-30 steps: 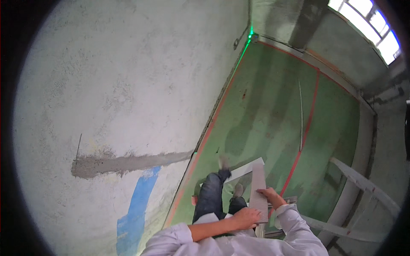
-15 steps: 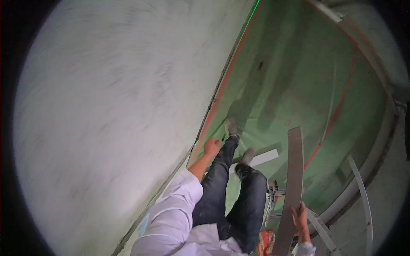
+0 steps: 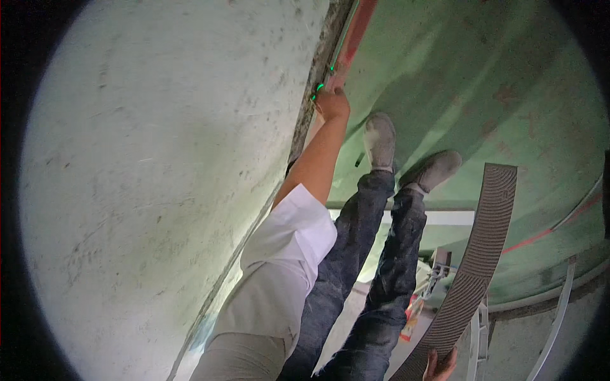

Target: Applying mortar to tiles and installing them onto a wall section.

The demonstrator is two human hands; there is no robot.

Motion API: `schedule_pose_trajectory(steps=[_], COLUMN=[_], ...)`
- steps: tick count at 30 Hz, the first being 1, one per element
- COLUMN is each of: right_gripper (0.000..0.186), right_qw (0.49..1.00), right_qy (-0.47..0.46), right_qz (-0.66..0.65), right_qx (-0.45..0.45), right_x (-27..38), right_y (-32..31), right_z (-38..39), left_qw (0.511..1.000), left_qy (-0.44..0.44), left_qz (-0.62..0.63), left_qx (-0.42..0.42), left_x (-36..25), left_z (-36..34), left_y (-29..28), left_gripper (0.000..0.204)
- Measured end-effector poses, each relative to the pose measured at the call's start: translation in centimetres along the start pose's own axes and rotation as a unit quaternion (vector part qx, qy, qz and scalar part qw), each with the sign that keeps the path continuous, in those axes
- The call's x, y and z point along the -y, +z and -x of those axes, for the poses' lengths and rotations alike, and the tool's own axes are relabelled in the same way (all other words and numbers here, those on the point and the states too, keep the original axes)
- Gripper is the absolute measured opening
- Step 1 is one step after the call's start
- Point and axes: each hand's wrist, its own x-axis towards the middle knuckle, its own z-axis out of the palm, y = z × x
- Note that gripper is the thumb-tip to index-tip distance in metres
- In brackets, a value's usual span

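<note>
My right hand point(image 3: 440, 365), low in the picture, is closed round the edge of a long, narrow tile strip point(image 3: 492, 228). The strip slants up and to the right, its visible face coated with grey adhesive combed into ridges. My left arm stretches far ahead, and my left hand point(image 3: 332, 105) is at the foot of the pale wall point(image 3: 159, 159), by the dark joint along the green floor point(image 3: 438, 82). Its fingers are curled; whether anything is in them is hidden. Green laser light falls on the joint right by these fingers.
My shoes point(image 3: 380, 141) stand on the green floor, a small dark object point(image 3: 359, 159) beside them. Behind the tile strip lies a white strip point(image 3: 450, 218). Metal ladder-like rails point(image 3: 551, 327) and an orange-and-white bag point(image 3: 412, 317) are at lower right. A red line point(image 3: 352, 44) runs along the wall.
My left hand has reached forward to the wall's foot. The tile strip has tilted and turned, now showing its ridged adhesive face. My right hand sits lower in the picture.
</note>
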Motion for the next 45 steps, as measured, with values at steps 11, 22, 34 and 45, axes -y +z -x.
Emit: schedule_pose_trajectory(steps=[11, 22, 34, 45], right_gripper=[0.036, 0.031, 0.034, 0.029], right_qw=[0.987, 0.996, 0.984, 0.979], right_qy=[-0.018, -0.017, -0.151, -0.068], right_qz=[0.158, -0.085, -0.021, 0.072], right_qx=[0.023, -0.024, -0.086, -0.179], right_x=[7.6, 11.0, -5.8, -14.2], right_y=[-0.2, 1.3, -2.8, 5.4], right_z=[-1.7, -1.9, 5.9, 22.6], left_qw=[0.973, 0.982, 0.791, 0.704], left_qy=[-0.065, 0.118, 0.275, 0.442], left_qz=[0.136, 0.139, 0.226, 0.151], left_qx=[-0.176, -0.043, 0.498, 0.535], left_x=[-2.1, -4.2, -21.3, -37.1], left_z=[-0.5, 3.7, 39.0, 43.5], left_y=[2.6, 0.6, -39.6, -61.0], left_gripper=[0.039, 0.029, 0.024, 0.037])
